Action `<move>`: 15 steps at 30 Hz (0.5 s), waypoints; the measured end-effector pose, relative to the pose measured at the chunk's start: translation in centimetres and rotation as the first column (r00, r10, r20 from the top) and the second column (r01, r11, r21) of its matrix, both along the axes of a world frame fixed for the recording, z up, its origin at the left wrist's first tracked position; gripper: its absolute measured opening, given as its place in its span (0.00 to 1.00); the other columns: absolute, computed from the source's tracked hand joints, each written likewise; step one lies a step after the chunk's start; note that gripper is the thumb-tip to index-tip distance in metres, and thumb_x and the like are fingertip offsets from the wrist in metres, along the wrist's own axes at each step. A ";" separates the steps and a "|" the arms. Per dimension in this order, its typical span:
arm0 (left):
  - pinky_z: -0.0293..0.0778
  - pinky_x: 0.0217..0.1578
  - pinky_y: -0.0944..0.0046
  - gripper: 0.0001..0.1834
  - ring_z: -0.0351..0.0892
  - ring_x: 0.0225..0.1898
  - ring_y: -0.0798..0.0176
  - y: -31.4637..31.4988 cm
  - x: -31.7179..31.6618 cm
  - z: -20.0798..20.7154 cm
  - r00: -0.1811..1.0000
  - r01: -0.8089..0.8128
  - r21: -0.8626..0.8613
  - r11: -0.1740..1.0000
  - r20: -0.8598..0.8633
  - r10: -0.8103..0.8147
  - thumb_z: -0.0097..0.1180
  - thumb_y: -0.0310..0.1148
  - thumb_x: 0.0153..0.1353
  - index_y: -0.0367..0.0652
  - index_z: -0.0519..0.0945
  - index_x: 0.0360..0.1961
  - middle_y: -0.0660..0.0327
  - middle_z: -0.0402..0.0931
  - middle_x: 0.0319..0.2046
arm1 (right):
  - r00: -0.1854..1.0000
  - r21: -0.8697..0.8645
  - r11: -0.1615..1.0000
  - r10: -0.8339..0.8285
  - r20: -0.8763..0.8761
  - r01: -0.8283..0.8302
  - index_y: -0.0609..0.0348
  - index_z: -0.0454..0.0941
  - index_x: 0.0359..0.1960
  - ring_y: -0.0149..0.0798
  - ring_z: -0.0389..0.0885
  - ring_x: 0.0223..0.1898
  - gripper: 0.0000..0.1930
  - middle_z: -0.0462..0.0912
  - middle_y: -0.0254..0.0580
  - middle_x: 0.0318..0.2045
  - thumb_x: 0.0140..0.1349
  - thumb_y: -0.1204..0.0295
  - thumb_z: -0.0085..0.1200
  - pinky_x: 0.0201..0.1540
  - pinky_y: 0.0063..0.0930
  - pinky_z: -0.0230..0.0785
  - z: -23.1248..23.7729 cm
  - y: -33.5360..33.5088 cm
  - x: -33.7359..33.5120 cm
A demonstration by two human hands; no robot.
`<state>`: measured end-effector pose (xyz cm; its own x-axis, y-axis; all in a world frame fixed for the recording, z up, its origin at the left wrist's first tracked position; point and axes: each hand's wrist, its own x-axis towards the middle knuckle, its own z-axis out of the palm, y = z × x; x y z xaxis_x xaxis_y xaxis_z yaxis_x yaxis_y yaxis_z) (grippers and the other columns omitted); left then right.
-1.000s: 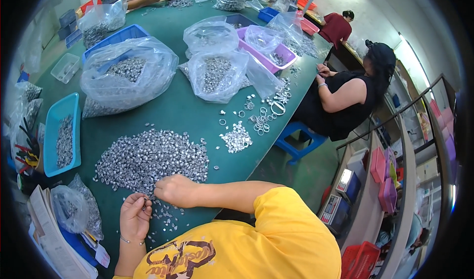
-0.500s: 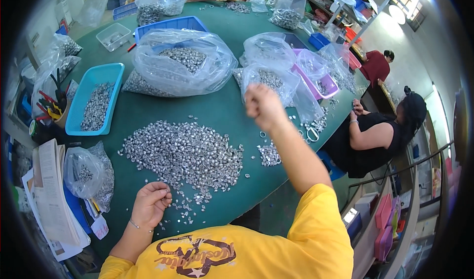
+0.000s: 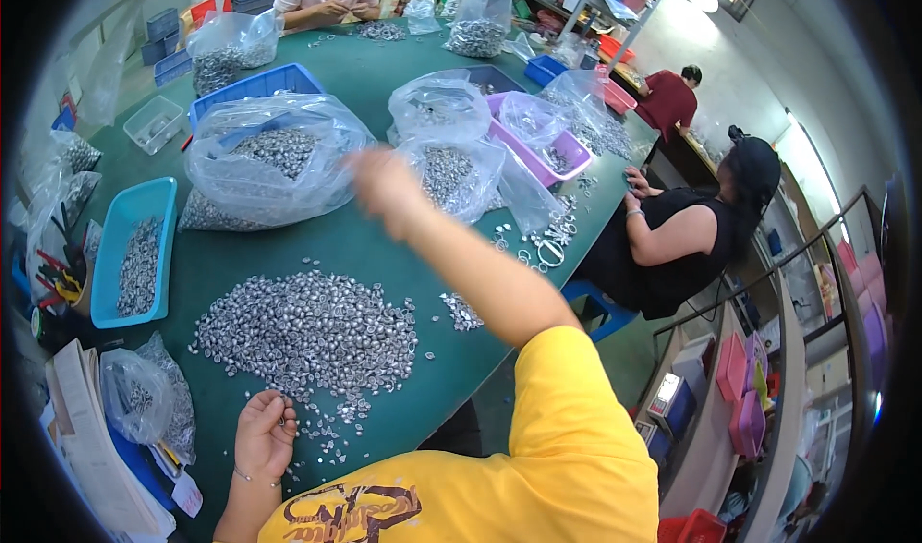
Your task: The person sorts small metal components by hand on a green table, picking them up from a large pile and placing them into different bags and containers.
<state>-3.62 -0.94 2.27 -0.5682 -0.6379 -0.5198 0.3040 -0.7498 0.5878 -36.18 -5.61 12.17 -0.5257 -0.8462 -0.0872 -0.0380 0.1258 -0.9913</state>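
A large heap of small silver metal pieces point(image 3: 307, 332) is spread on the green table point(image 3: 384, 245) in front of me. At its near edge, my left hand point(image 3: 262, 433) rests with the fingers curled in and the thumb pressed to them; whatever they hold is too small to make out. My right arm reaches far across the table. Smeared by motion, my right hand point(image 3: 384, 188) is between a big clear bag of silver pieces point(image 3: 279, 154) and a smaller clear bag of silver pieces point(image 3: 447, 173). Whether that hand holds anything does not show.
At left stand a turquoise tray point(image 3: 161, 284) of metal pieces, a holder with pliers point(image 3: 62, 279) and a paper stack point(image 3: 82, 409). A purple basket point(image 3: 567, 164) lies beyond the bags. A co-worker in black point(image 3: 672, 231) sits at right, another person point(image 3: 327, 0) across the table.
My right hand has swung left, from over the smaller bag to the gap beside the big bag. The whole view has turned to the right. My left hand stays curled by the heap.
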 end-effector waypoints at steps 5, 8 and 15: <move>0.71 0.24 0.77 0.03 0.72 0.25 0.72 -0.1 -1.3 -0.6 0.988 0.060 -0.002 0.998 -0.143 -0.059 0.46 0.29 0.60 0.42 0.70 0.33 0.63 0.73 0.27 | 0.647 -0.026 0.686 0.671 -0.362 -0.727 0.62 0.76 0.34 0.36 0.77 0.30 0.12 0.79 0.45 0.29 0.47 0.72 0.58 0.33 0.29 0.69 -4.9 7.7 11.5; 0.70 0.25 0.77 0.05 0.72 0.26 0.72 0.1 -1.6 0.2 0.986 0.053 -0.007 0.999 -0.157 -0.054 0.45 0.31 0.61 0.42 0.70 0.34 0.64 0.73 0.28 | 0.678 -0.078 0.763 0.515 -0.525 -0.641 0.63 0.75 0.32 0.46 0.76 0.32 0.09 0.77 0.47 0.27 0.48 0.75 0.54 0.35 0.31 0.69 -7.0 8.7 13.9; 0.67 0.33 0.69 0.13 0.70 0.35 0.66 0.1 -1.3 -0.1 0.983 -0.026 0.081 0.996 -0.181 0.040 0.46 0.35 0.61 0.35 0.73 0.38 0.58 0.72 0.34 | 0.539 -0.085 0.943 0.256 0.802 -0.321 0.57 0.72 0.35 0.23 0.63 0.17 0.07 0.68 0.28 0.19 0.56 0.70 0.52 0.17 0.13 0.53 -9.4 9.5 14.3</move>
